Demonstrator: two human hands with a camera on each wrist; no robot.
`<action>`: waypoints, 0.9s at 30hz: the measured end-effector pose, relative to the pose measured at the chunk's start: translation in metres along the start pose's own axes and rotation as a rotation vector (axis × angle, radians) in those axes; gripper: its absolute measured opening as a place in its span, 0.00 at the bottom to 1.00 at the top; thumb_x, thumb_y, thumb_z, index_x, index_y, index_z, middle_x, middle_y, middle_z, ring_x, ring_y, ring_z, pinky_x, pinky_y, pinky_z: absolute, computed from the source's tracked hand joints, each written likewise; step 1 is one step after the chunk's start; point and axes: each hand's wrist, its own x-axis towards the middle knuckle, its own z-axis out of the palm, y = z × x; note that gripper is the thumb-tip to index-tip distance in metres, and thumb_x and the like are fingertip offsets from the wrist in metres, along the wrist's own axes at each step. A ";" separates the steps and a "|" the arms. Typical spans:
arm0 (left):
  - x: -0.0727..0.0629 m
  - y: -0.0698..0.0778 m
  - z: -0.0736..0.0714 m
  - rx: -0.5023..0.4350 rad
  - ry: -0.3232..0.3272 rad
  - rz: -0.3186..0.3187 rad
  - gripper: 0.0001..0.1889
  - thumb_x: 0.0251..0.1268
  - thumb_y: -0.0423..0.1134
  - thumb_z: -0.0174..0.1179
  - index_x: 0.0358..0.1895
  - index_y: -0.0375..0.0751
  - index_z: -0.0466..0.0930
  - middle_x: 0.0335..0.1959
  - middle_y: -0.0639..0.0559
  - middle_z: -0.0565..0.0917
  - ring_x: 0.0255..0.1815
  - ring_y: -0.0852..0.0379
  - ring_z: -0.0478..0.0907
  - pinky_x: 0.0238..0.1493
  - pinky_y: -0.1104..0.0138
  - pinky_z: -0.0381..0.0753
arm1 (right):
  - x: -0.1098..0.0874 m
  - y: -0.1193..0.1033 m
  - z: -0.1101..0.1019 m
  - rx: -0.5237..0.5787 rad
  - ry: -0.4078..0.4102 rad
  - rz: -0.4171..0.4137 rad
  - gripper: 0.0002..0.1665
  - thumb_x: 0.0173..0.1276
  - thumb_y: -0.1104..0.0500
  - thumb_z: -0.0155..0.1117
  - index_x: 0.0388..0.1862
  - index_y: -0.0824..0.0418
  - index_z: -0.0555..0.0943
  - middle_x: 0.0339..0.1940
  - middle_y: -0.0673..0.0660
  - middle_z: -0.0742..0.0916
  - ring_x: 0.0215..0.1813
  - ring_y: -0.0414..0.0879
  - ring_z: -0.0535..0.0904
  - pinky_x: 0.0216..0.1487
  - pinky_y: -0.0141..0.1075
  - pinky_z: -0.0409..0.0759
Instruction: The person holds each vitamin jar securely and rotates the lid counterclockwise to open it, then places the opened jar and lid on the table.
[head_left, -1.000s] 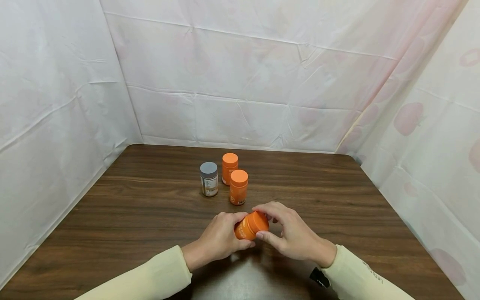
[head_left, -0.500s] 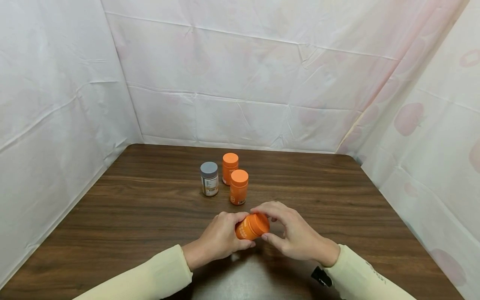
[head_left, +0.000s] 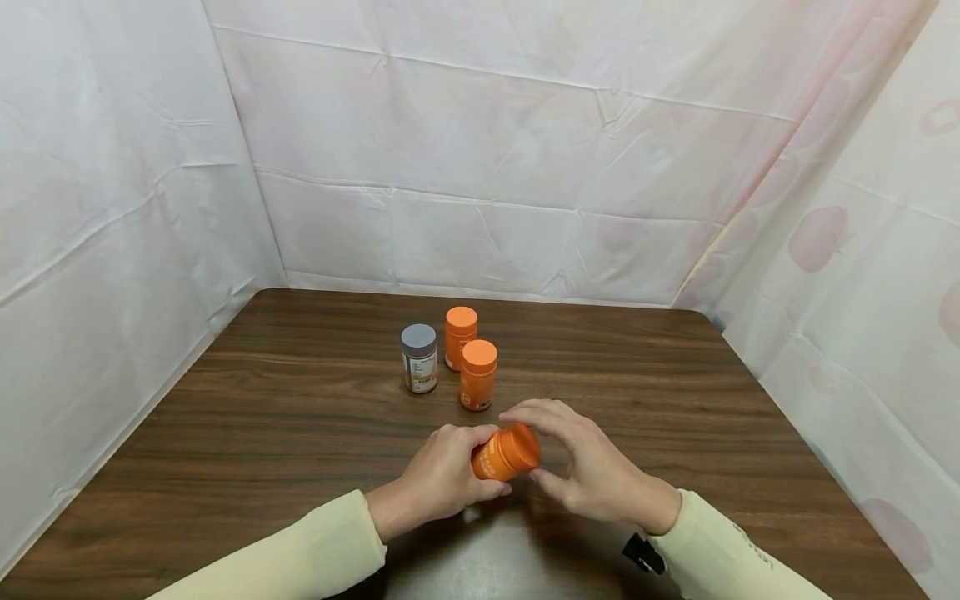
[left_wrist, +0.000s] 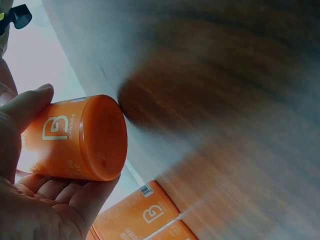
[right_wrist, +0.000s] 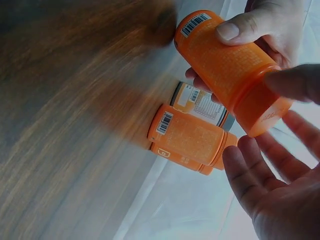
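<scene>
My left hand (head_left: 442, 472) grips an orange pill bottle (head_left: 492, 457) round its body, thumb on one side and fingers on the other. The bottle leans over, its orange cap (head_left: 523, 447) towards the right. Its base shows in the left wrist view, where the bottle (left_wrist: 62, 137) appears above the tabletop. My right hand (head_left: 592, 467) is spread loosely about the cap, thumb below and fingers above. In the right wrist view the thumb overlaps the edge of the cap (right_wrist: 262, 107) and the relaxed fingers lie beside it; whether they touch is unclear.
Two more orange bottles, a nearer one (head_left: 477, 377) and a farther one (head_left: 460, 333), stand upright beyond my hands. A grey-capped bottle (head_left: 419, 360) stands left of them. The dark wooden table (head_left: 247, 433) meets pale hanging sheets (head_left: 480, 150) at its back and sides.
My right fingers and thumb have spread apart and loosened from the cap. The held bottle has shifted very slightly right; my left hand keeps its grip. The standing bottles stay put.
</scene>
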 end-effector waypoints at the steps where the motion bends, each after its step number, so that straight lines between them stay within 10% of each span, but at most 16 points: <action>1: 0.000 0.000 0.000 0.001 0.001 0.001 0.20 0.50 0.44 0.82 0.46 0.53 0.83 0.32 0.66 0.83 0.30 0.69 0.78 0.35 0.70 0.79 | 0.000 0.000 0.000 0.003 0.003 0.010 0.44 0.55 0.70 0.77 0.71 0.50 0.74 0.65 0.48 0.80 0.65 0.46 0.76 0.61 0.44 0.78; 8: 0.001 0.001 0.001 -0.008 -0.004 -0.012 0.20 0.51 0.44 0.81 0.46 0.53 0.83 0.31 0.66 0.82 0.28 0.69 0.78 0.32 0.71 0.78 | 0.001 -0.002 0.003 -0.018 0.078 0.122 0.33 0.63 0.47 0.78 0.65 0.49 0.77 0.52 0.44 0.83 0.49 0.42 0.80 0.46 0.42 0.81; 27: 0.001 0.003 0.000 0.002 -0.009 -0.024 0.20 0.52 0.44 0.81 0.47 0.53 0.83 0.33 0.65 0.83 0.29 0.69 0.78 0.32 0.71 0.78 | 0.001 -0.007 0.006 -0.030 0.091 0.407 0.25 0.64 0.36 0.73 0.49 0.52 0.84 0.32 0.45 0.84 0.30 0.43 0.79 0.31 0.33 0.78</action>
